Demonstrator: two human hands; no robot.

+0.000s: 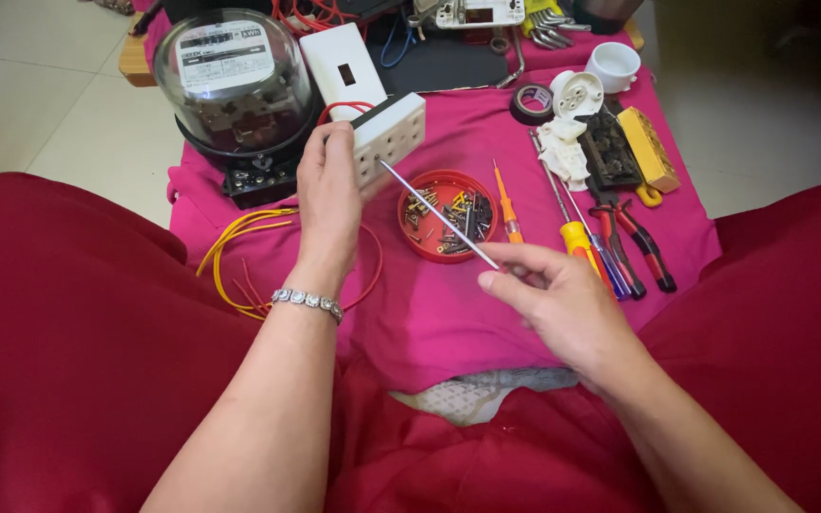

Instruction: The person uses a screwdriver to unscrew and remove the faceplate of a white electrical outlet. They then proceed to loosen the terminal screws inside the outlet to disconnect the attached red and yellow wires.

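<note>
My left hand (328, 195) holds up a white rectangular terminal block (390, 136) with several round holes in its face and a red wire looped behind it. My right hand (563, 304) grips a thin metal screwdriver shaft (437, 215), its tip touching the block's lower left corner. The shaft passes over a round red tray (410, 231) filled with small screws. A silver bracelet sits on my left wrist.
On the pink cloth (448, 323): a glass-domed electricity meter (230, 90), white switch plate (339, 66), yellow and red wires (239, 256), orange tester screwdriver (505, 204), yellow-handled screwdriver (577, 233), red pliers (639, 242), tape roll (532, 101), white fittings, a yellow-edged block (648, 147).
</note>
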